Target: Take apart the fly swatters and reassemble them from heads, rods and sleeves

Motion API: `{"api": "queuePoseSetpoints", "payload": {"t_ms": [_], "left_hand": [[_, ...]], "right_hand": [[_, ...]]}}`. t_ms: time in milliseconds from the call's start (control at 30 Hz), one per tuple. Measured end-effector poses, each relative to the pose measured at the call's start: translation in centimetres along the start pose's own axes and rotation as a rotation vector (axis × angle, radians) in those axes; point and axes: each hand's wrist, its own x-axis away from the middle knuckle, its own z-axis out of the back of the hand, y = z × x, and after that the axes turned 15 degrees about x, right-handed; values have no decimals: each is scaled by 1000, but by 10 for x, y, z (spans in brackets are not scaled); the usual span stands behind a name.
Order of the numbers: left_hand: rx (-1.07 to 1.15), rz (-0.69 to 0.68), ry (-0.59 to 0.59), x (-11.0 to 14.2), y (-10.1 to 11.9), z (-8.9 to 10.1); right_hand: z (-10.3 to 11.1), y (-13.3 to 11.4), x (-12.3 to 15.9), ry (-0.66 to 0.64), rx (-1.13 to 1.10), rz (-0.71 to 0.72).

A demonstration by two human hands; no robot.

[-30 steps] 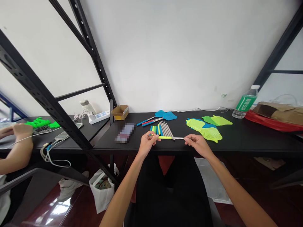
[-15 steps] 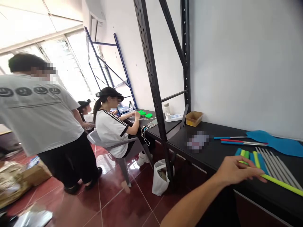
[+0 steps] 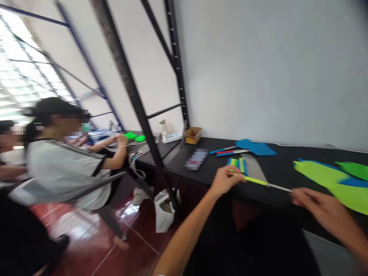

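My left hand point(image 3: 225, 180) pinches one end of a yellow-green tube point(image 3: 257, 181) just over the front edge of the black table. From the tube's right end runs a thin metal rod point(image 3: 280, 188), and my right hand point(image 3: 312, 201) is closed on the rod's far end. Tube and rod lie in one line, sloping slightly down to the right. Behind my left hand are short blue and yellow-green tubes point(image 3: 241, 165) and several grey metal rods point(image 3: 254, 165) lying side by side. Right of them rest flat yellow-green paddle-shaped pieces point(image 3: 322, 174).
Further back lie blue flat pieces point(image 3: 255, 147) and thin blue and red sticks point(image 3: 230, 152). A small cardboard box point(image 3: 193, 135) and a blurred phone-like item point(image 3: 197, 159) are at the left. A black rack post point(image 3: 129, 84) rises beside a seated person point(image 3: 69, 165). A white bag point(image 3: 164, 212) stands below.
My view has swung right, so the table's right part now shows. My right hand has come into view, holding the metal rod. My left hand still grips the tube.
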Motion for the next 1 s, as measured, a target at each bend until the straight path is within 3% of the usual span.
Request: {"api": "queuePoseSetpoints", "payload": {"t_ms": [33,100,267,633,1000], "left_hand": [[-29,-4,-4,-2,0,1],[-63,-12,-30,-7,1,5],[-180,-57,-93,-8,3,6],[-230,-40,-16,-7,4,-1],[-264,-15,-76,-7,8,-1]], "right_hand": [[5,5,-5,-112,40,-5],[8,10,-15,-185,65,-16],[1,7,-22,-200,60,-25],[-3,11,-22,-192,-183,-44],[-2,6,-20,-166,-37,-25]]}}
